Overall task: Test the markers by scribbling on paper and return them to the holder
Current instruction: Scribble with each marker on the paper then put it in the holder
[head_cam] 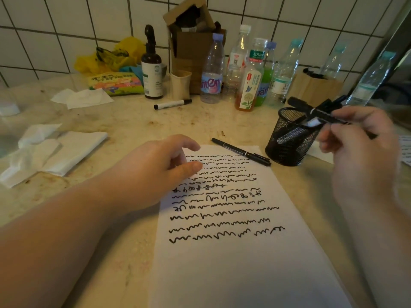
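Head view shows the scribbled paper [233,252] lying lengthwise away from the person on the counter [124,121], pinned near its far left corner by the left hand [160,172], fingers loosely spread and holding nothing. Just past the sheet's far right corner stands the mesh holder [289,141], and the right hand [355,138], much the nearer one, pinches a black marker [320,111] almost level across its rim. Tipping that marker upright looks like the coming move, while a thinner pen [241,151] lies slantwise between sheet and holder, and a white marker [172,104] rests well beyond, by the bottles.
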Motion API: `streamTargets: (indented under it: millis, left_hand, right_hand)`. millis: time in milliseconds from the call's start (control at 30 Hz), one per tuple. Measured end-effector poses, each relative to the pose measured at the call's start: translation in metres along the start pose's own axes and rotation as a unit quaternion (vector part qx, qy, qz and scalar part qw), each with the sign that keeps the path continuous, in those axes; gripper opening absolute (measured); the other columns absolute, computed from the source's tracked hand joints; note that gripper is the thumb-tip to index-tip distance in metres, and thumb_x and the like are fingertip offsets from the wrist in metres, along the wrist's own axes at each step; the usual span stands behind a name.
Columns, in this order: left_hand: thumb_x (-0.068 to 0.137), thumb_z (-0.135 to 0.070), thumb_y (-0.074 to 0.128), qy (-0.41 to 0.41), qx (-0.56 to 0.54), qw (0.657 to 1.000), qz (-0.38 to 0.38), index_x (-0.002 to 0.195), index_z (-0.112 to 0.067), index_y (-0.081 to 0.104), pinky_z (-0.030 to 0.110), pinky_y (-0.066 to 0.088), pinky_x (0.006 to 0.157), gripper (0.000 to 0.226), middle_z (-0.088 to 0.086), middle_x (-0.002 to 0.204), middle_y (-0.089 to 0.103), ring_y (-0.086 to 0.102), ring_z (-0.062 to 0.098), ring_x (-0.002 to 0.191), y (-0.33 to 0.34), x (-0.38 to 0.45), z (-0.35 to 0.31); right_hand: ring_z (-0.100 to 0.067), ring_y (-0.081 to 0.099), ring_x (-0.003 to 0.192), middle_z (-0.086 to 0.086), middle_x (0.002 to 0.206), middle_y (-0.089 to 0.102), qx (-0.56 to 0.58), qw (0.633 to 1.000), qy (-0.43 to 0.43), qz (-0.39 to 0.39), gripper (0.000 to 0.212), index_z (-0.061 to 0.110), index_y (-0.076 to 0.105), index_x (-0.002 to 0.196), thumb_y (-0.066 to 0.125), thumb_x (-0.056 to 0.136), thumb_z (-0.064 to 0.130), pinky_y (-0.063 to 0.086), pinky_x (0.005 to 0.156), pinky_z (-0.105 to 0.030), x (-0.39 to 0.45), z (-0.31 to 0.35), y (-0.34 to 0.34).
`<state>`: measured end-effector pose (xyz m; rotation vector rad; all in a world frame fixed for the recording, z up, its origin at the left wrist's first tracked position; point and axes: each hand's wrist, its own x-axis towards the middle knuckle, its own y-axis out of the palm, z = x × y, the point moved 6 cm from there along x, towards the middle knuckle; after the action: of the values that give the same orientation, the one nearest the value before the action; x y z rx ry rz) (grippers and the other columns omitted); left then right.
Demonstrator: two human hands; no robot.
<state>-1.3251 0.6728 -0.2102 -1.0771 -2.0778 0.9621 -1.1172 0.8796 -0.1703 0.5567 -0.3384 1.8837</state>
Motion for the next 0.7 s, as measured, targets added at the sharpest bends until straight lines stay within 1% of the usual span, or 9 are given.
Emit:
streamTargets:
  millis: [133,267,333,400,433,500,533,600,700]
  left_hand:
    - [0.087,-0.052,0.052,-0.001,0.003,1.000,0.009,0.119,-0.046,0.047,0.022,0.047,0.064,0.033,-0.013,0.082,0.065,0.059,0.002,0.072,0.003,0.000,0.003]
    - [0.089,-0.049,0.053,0.003,-0.004,1.000,-0.001,0.118,-0.045,0.047,0.023,0.048,0.064,0.030,-0.013,0.081,0.065,0.060,0.003,0.071,0.002,0.002,0.005]
    - [0.089,-0.048,0.054,0.007,0.003,1.000,0.003,0.119,-0.045,0.047,0.020,0.046,0.063,0.030,-0.014,0.081,0.065,0.060,0.001,0.072,0.002,0.002,0.004]
    - [0.089,-0.047,0.054,0.006,0.006,1.000,0.010,0.119,-0.046,0.047,0.018,0.044,0.062,0.030,-0.015,0.082,0.065,0.060,0.000,0.072,0.003,0.002,0.003]
    - [0.089,-0.047,0.054,0.005,0.005,1.000,0.013,0.118,-0.046,0.047,0.018,0.043,0.061,0.030,-0.016,0.082,0.065,0.060,0.000,0.071,0.004,0.002,0.002]
    - [0.090,-0.046,0.055,0.003,0.007,1.000,0.012,0.117,-0.047,0.047,0.017,0.043,0.060,0.029,-0.016,0.082,0.064,0.059,0.000,0.071,0.004,0.002,0.002]
    - [0.090,-0.046,0.055,0.002,0.008,1.000,0.011,0.117,-0.046,0.048,0.017,0.043,0.060,0.028,-0.016,0.082,0.064,0.059,0.000,0.071,0.004,0.002,0.003]
    - [0.090,-0.046,0.054,-0.003,0.007,1.000,0.009,0.118,-0.046,0.049,0.017,0.043,0.060,0.028,-0.016,0.082,0.064,0.059,0.001,0.071,0.004,0.002,0.004]
    - [0.090,-0.046,0.053,-0.010,0.012,1.000,0.012,0.116,-0.046,0.052,0.018,0.046,0.061,0.026,-0.016,0.083,0.063,0.059,0.001,0.072,0.003,0.001,0.004]
  right_hand:
    - [-0.007,0.060,0.069,0.006,0.076,0.065,-0.175,0.984,-0.003,-0.024,0.016,0.030,0.065,0.102,0.055,0.092,0.022,0.050,0.068,-0.032,0.007,0.011,-0.004]
    - [-0.010,0.064,0.063,0.005,0.067,0.071,-0.278,0.959,0.037,0.043,0.009,0.033,0.063,0.099,0.060,0.092,0.028,0.054,0.068,-0.035,0.032,0.017,0.009]
    - [-0.010,0.066,0.060,0.010,0.067,0.073,-0.299,0.950,0.060,0.071,0.023,0.030,0.059,0.116,0.061,0.094,0.028,0.056,0.068,-0.036,0.043,0.017,0.014]
    - [-0.014,0.070,0.067,0.003,0.071,0.074,-0.305,0.950,0.040,0.052,0.041,0.029,0.050,0.133,0.060,0.093,0.028,0.059,0.074,-0.040,0.047,0.028,0.015]
    - [-0.016,0.070,0.071,0.001,0.074,0.073,-0.313,0.949,0.014,0.038,0.042,0.030,0.048,0.134,0.060,0.093,0.028,0.058,0.076,-0.041,0.045,0.037,0.016]
    - [-0.022,0.069,0.074,-0.004,0.078,0.071,-0.319,0.946,-0.041,0.037,0.032,0.035,0.052,0.124,0.060,0.094,0.029,0.055,0.071,-0.035,0.033,0.052,0.024]
    - [-0.022,0.067,0.073,-0.003,0.079,0.070,-0.332,0.939,-0.059,0.063,0.024,0.036,0.056,0.117,0.061,0.094,0.029,0.052,0.066,-0.031,0.026,0.054,0.034]
    - [-0.017,0.064,0.076,0.006,0.085,0.068,-0.399,0.899,-0.057,0.173,0.013,0.035,0.065,0.106,0.063,0.095,0.029,0.045,0.062,-0.026,0.013,0.039,0.062]
    - [-0.015,0.059,0.091,0.005,0.104,0.065,-0.514,0.794,-0.050,0.322,0.017,0.025,0.071,0.110,0.060,0.097,0.026,0.042,0.075,-0.029,-0.003,-0.004,0.097]
